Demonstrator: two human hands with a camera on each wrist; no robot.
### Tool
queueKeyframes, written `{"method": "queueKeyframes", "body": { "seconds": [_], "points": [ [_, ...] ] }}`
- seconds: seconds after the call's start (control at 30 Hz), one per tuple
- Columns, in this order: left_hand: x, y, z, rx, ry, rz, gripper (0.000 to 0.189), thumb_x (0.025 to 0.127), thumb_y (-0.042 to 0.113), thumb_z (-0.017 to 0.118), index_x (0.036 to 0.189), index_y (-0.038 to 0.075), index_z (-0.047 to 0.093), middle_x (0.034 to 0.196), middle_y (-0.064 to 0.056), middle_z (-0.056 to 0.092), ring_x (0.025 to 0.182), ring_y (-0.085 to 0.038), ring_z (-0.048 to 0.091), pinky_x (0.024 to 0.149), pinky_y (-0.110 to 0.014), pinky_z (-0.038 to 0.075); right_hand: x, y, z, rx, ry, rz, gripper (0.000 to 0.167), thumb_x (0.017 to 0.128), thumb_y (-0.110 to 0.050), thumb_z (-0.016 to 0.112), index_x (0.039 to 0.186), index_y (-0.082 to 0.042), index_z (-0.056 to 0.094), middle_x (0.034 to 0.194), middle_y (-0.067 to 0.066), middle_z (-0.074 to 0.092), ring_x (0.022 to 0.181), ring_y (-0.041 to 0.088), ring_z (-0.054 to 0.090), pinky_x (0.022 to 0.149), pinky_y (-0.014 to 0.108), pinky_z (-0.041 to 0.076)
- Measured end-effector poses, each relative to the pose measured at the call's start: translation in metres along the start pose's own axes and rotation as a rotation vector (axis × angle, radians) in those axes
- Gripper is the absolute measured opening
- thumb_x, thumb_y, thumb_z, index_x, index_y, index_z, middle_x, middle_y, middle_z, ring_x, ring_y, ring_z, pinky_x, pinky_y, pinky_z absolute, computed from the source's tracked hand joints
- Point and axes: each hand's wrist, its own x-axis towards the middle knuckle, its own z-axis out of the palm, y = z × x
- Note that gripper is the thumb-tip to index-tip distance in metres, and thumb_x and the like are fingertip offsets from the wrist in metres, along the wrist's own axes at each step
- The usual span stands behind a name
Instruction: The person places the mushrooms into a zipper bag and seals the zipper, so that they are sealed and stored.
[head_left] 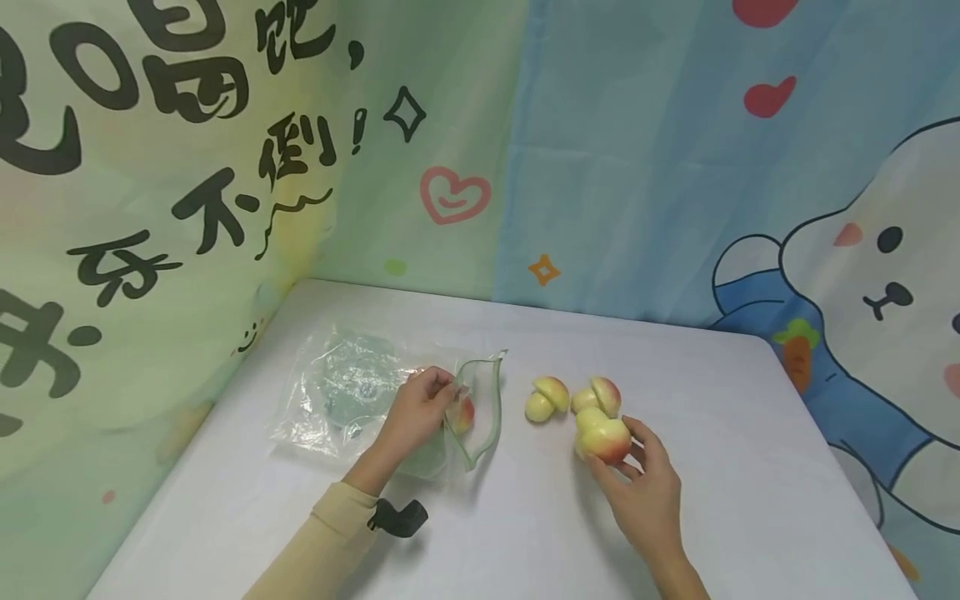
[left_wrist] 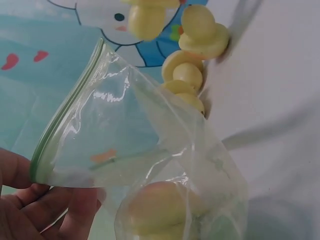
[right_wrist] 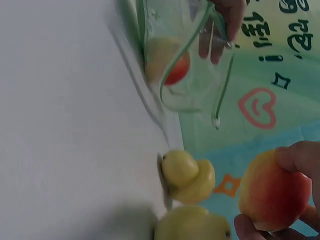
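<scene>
My left hand (head_left: 423, 408) pinches the upper edge of a clear zip bag (left_wrist: 115, 120) with a green seal. The bag's mouth gapes toward the right in the head view. Just inside it lies a yellow-and-red toy mushroom (right_wrist: 167, 60). In my right hand (head_left: 648, 487), thumb and fingers grip another toy mushroom (head_left: 603, 437) by its red-blushed cap, shown large in the right wrist view (right_wrist: 275, 192). Between the hands, two more toy mushrooms, a left one (head_left: 546, 398) and a right one (head_left: 607, 392), lie on the table; the held one partly overlaps the right one in the head view.
The white table (head_left: 750, 467) carries everything. The rest of the crinkled bag spreads to the left. A printed cloth (head_left: 615, 167) with hearts and a cartoon animal hangs behind and beside the table. On my left wrist sits a black camera mount (head_left: 401, 518).
</scene>
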Motion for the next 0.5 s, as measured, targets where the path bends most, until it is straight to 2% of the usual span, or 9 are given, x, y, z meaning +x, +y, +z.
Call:
{"method": "queueKeyframes", "body": {
  "seconds": [0.17,0.33,0.5],
  "points": [
    [-0.002,0.001,0.000,-0.006,-0.005,0.004,0.012,0.096,0.014,0.057,0.098,0.005,0.064,0.093,-0.006,0.066,0.077,-0.016,0.059,0.057,-0.030,0.052,0.004,-0.004,0.023,0.074,-0.139,-0.040,0.068,0.075,-0.001,0.082,0.135,0.000,0.049,0.135,0.017,0.053,0.117,0.036,0.058,0.083,0.021,0.054],
    [-0.002,0.001,0.002,-0.014,-0.005,0.025,0.010,0.096,0.013,0.058,0.097,0.005,0.064,0.089,-0.006,0.067,0.072,-0.015,0.058,0.054,-0.029,0.051,0.009,0.004,0.046,0.171,-0.295,-0.028,0.065,0.077,-0.002,0.081,0.135,-0.001,0.050,0.136,0.019,0.051,0.117,0.038,0.059,0.085,0.028,0.055],
    [-0.003,0.003,0.003,0.021,-0.006,0.043,0.010,0.096,0.013,0.057,0.097,0.005,0.064,0.089,-0.006,0.069,0.077,-0.016,0.059,0.056,-0.027,0.050,0.010,0.011,0.064,0.271,-0.353,0.021,0.065,0.078,0.001,0.079,0.135,0.003,0.048,0.139,0.023,0.049,0.116,0.039,0.058,0.082,0.027,0.056]
  ]
}}
